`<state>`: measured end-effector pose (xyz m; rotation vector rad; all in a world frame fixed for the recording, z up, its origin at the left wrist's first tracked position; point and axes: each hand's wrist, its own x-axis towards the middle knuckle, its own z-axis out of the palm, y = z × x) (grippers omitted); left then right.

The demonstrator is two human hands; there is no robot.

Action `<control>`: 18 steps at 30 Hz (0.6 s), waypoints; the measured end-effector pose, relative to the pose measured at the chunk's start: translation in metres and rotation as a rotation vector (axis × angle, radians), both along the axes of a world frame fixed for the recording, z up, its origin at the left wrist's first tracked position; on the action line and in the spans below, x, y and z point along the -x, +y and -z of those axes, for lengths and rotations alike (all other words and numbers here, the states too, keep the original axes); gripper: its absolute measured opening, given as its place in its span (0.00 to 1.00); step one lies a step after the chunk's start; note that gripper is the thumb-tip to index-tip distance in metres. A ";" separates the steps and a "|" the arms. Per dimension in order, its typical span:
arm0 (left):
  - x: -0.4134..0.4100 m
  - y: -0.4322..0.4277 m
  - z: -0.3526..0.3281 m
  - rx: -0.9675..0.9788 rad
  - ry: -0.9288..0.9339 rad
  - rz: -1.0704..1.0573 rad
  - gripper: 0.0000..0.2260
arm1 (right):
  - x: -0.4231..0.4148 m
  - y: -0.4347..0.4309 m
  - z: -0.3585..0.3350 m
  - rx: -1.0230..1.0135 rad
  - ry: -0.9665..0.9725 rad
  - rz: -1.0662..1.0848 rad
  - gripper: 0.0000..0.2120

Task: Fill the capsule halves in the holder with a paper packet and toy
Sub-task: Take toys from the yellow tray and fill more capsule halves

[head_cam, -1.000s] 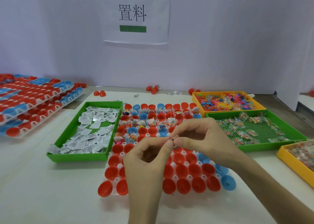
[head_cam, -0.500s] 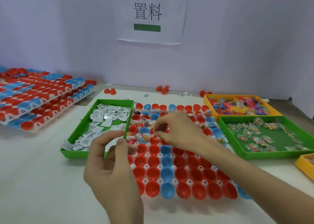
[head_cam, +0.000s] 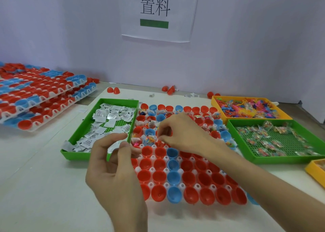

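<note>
The white holder (head_cam: 182,186) lies in front of me, packed with red capsule halves (head_cam: 159,193) and a few blue ones (head_cam: 173,194). Its far rows hold packets and toys; the near rows look bare. My right hand (head_cam: 177,135) hovers over the middle rows, its fingertips pinching what looks like a small paper packet just above a capsule half. My left hand (head_cam: 112,163) is raised at the holder's left edge, fingers curled, thumb and forefinger apparently on a whitish paper packet. Loose paper packets (head_cam: 109,115) fill the green tray (head_cam: 84,155) on the left.
A yellow tray (head_cam: 218,108) of colourful toys and a green tray (head_cam: 281,158) of bagged toys stand to the right, another yellow tray (head_cam: 314,170) at the right edge. Stacked filled holders (head_cam: 35,99) sit far left. Loose red halves (head_cam: 113,90) lie by the back wall.
My hands were together, pinching one small piece above the holder. They have parted: the right one moved out over the middle rows, the left one drew back toward the packet tray.
</note>
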<state>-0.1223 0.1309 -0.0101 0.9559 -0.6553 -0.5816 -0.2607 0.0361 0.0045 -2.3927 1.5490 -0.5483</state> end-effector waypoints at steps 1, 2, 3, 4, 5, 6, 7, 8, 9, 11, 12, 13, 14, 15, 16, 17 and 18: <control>0.000 0.000 0.000 -0.002 0.000 0.001 0.15 | -0.002 0.000 0.001 -0.007 0.004 -0.002 0.05; 0.000 0.000 0.001 -0.002 0.001 0.004 0.15 | -0.003 -0.001 0.002 -0.008 0.007 0.000 0.05; 0.000 0.000 0.001 -0.006 -0.003 0.005 0.14 | -0.004 -0.002 0.004 -0.007 0.007 0.004 0.05; 0.001 -0.001 0.002 -0.005 -0.006 0.007 0.15 | -0.005 -0.002 0.005 -0.005 0.008 0.011 0.04; 0.001 -0.001 0.002 -0.003 -0.011 0.009 0.15 | -0.006 -0.002 0.006 -0.006 0.010 0.016 0.04; 0.001 -0.001 0.003 -0.001 -0.022 0.008 0.15 | -0.006 -0.003 0.006 -0.008 0.013 0.019 0.04; 0.001 -0.001 0.003 -0.005 -0.031 0.002 0.15 | -0.007 -0.003 0.007 -0.007 0.020 0.020 0.04; 0.001 -0.001 0.003 -0.005 -0.030 0.000 0.15 | -0.007 -0.003 0.008 -0.006 0.028 0.020 0.04; 0.000 -0.001 0.004 -0.003 -0.026 -0.001 0.15 | -0.007 -0.002 0.008 -0.004 0.035 0.019 0.04; -0.001 -0.001 0.006 0.001 -0.017 -0.005 0.16 | -0.008 -0.001 0.009 0.007 0.045 0.018 0.04; -0.001 -0.001 0.007 0.009 -0.019 -0.004 0.16 | -0.009 0.000 0.009 0.016 0.052 0.018 0.03; 0.001 -0.001 0.007 0.025 -0.024 0.000 0.17 | -0.010 0.001 0.010 0.024 0.058 0.023 0.03; 0.000 0.000 0.007 0.039 -0.032 0.003 0.18 | -0.012 0.002 0.010 0.026 0.059 0.027 0.03; -0.001 0.000 0.008 0.050 -0.029 0.011 0.18 | -0.013 0.002 0.010 0.021 0.051 0.025 0.03; -0.005 0.000 0.008 0.054 -0.035 0.041 0.19 | -0.013 0.002 0.009 0.003 0.039 0.018 0.03; -0.011 -0.002 0.011 0.047 -0.065 0.103 0.20 | -0.011 0.003 0.008 -0.017 0.025 0.007 0.04; -0.018 -0.005 0.014 0.027 -0.109 0.181 0.21 | -0.009 0.003 0.007 -0.029 0.016 -0.009 0.05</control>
